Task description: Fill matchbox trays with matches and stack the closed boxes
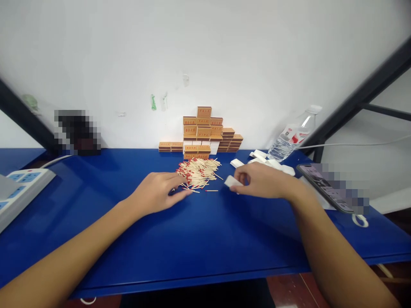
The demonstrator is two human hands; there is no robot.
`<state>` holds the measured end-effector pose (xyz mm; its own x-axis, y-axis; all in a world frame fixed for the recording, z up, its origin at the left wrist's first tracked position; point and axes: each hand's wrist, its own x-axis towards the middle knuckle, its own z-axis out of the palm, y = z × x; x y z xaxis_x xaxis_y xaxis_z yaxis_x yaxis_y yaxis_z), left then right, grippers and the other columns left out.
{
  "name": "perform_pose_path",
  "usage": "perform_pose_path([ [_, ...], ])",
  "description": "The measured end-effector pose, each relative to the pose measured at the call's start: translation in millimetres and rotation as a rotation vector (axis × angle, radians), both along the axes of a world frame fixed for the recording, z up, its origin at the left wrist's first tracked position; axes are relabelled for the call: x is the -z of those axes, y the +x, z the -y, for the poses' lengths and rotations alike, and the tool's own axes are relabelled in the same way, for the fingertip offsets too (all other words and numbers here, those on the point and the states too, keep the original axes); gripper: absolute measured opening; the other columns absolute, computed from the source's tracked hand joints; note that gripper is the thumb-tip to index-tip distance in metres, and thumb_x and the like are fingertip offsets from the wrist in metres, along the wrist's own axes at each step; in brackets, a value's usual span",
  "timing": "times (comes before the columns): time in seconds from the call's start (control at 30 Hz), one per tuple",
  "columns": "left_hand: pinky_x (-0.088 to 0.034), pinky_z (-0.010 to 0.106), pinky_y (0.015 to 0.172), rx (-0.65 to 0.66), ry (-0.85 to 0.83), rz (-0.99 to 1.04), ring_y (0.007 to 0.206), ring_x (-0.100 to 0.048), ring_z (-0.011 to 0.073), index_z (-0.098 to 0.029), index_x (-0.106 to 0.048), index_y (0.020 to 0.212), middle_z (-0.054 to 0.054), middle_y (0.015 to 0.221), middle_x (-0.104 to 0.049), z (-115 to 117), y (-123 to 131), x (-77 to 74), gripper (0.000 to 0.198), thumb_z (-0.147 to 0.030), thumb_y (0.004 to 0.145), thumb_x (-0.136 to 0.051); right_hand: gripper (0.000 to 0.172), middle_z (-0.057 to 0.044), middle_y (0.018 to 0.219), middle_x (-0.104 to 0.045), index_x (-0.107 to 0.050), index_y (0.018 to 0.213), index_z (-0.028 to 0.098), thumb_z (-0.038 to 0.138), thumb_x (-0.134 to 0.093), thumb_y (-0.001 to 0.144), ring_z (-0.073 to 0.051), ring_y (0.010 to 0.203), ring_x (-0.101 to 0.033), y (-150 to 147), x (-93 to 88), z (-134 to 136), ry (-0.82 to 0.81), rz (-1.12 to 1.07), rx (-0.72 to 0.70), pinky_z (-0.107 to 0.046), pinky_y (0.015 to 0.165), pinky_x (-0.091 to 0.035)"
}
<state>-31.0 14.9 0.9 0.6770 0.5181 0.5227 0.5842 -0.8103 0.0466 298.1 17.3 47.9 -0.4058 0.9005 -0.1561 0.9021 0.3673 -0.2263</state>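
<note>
My left hand (160, 192) reaches to the left edge of a pile of red-tipped matches (201, 171). Its thumb and fingers are apart and touch the nearest matches; whether any match is between them is hard to see. My right hand (257, 179) pinches a small white matchbox tray (233, 182) between thumb and fingers, just right of the pile. One loose match (212, 191) lies in front of the pile. Behind my right hand lie several more white trays (260, 156).
Orange matchboxes (204, 128) are stacked against the wall behind the pile. A clear water bottle (293, 134) leans at the back right, with a phone (324, 188) nearer me. On the blue table (180, 248), a power strip (28, 188) sits far left near a pixelated dark object (78, 132).
</note>
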Motion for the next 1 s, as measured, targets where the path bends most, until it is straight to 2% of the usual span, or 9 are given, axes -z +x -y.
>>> perform_pose_path([
  [0.1, -0.048, 0.03, 0.06, 0.029, -0.116, 0.009, 0.065, -0.068, 0.0165, -0.017, -0.073, 0.12, 0.002, 0.082, -0.074, 11.9, 9.0, 1.2, 0.054, -0.063, 0.094, -0.068, 0.019, -0.002, 0.088, -0.073, -0.072, 0.094, 0.021, 0.038, -0.075, 0.086, -0.017, 0.075, -0.062, -33.7, 3.5, 15.4, 0.017, -0.229, -0.23, -0.029, 0.067, -0.04],
  [0.2, -0.051, 0.032, 0.063, 0.056, -0.228, -0.052, 0.072, -0.072, 0.0196, -0.02, -0.072, 0.121, 0.002, 0.089, -0.077, 17.8, 14.6, 3.2, 0.06, -0.069, 0.086, -0.072, 0.029, -0.002, 0.095, -0.074, -0.074, 0.103, 0.021, 0.042, -0.082, 0.085, -0.016, 0.076, -0.059, -51.9, 12.8, 19.4, -0.028, -0.327, -0.355, -0.029, 0.068, -0.041],
  [0.27, -0.053, 0.033, 0.067, 0.062, -0.282, -0.082, 0.079, -0.074, 0.0212, -0.021, -0.072, 0.122, 0.003, 0.097, -0.079, 18.3, 17.0, 6.4, 0.057, -0.066, 0.087, -0.073, 0.03, -0.002, 0.093, -0.073, -0.073, 0.104, 0.021, 0.045, -0.081, 0.087, -0.015, 0.075, -0.059, -50.1, 18.6, 14.1, -0.017, -0.385, -0.336, -0.029, 0.068, -0.042],
  [0.37, -0.054, 0.034, 0.07, 0.042, -0.315, -0.087, 0.081, -0.074, 0.0209, -0.02, -0.071, 0.124, 0.004, 0.102, -0.079, 17.4, 19.2, 11.1, 0.053, -0.06, 0.089, -0.073, 0.021, -0.001, 0.09, -0.071, -0.071, 0.097, 0.021, 0.039, -0.079, 0.09, -0.016, 0.076, -0.058, -36.6, 24.7, 1.9, 0.067, -0.398, -0.241, -0.029, 0.068, -0.042],
  [0.47, -0.049, 0.032, 0.065, 0.047, -0.358, -0.082, 0.073, -0.07, 0.0175, -0.022, -0.074, 0.113, 0.002, 0.092, -0.077, 17.1, 19.8, 12.2, 0.039, -0.053, 0.091, -0.071, 0.011, -0.002, 0.085, -0.067, -0.068, 0.087, 0.021, 0.028, -0.074, 0.092, -0.016, 0.075, -0.056, -27.2, 29.0, -5.5, 0.051, -0.308, -0.218, -0.03, 0.066, -0.04],
  [0.57, -0.046, 0.03, 0.062, 0.054, -0.395, -0.075, 0.068, -0.067, 0.0154, -0.023, -0.074, 0.108, 0.0, 0.086, -0.074, 17.3, 19.5, 10.7, 0.03, -0.047, 0.092, -0.071, 0.015, -0.001, 0.082, -0.064, -0.064, 0.082, 0.02, 0.022, -0.065, 0.097, -0.016, 0.074, -0.055, -29.4, 28.9, -3.0, 0.043, -0.295, -0.233, -0.03, 0.066, -0.04],
  [0.8, -0.045, 0.029, 0.063, 0.051, -0.385, -0.073, 0.066, -0.065, 0.015, -0.022, -0.075, 0.11, -0.001, 0.081, -0.073, 15.7, 18.1, 9.5, 0.029, -0.045, 0.091, -0.072, 0.011, -0.001, 0.086, -0.066, -0.068, 0.091, 0.021, 0.026, -0.065, 0.101, -0.015, 0.075, -0.056, -49.7, 19.9, 16.6, 0.029, -0.423, -0.353, -0.028, 0.067, -0.041],
  [0.9, -0.046, 0.029, 0.063, 0.05, -0.364, -0.084, 0.066, -0.065, 0.0154, -0.022, -0.075, 0.109, 0.0, 0.082, -0.073, 15.0, 17.8, 9.4, 0.03, -0.045, 0.092, -0.071, 0.011, -0.001, 0.087, -0.065, -0.069, 0.095, 0.021, 0.024, -0.062, 0.103, -0.015, 0.077, -0.057, -50.3, 27.1, 11.1, 0.131, -0.451, -0.333, -0.028, 0.07, -0.042],
  [1.0, -0.046, 0.03, 0.062, 0.046, -0.342, -0.105, 0.066, -0.066, 0.0159, -0.022, -0.075, 0.108, 0.001, 0.082, -0.073, 14.5, 17.7, 9.1, 0.031, -0.048, 0.092, -0.069, 0.009, -0.005, 0.1, -0.064, -0.069, 0.107, 0.021, 0.021, -0.062, 0.102, -0.016, 0.082, -0.059, -45.4, 40.2, -2.0, 0.243, -0.433, -0.275, -0.03, 0.074, -0.045],
])
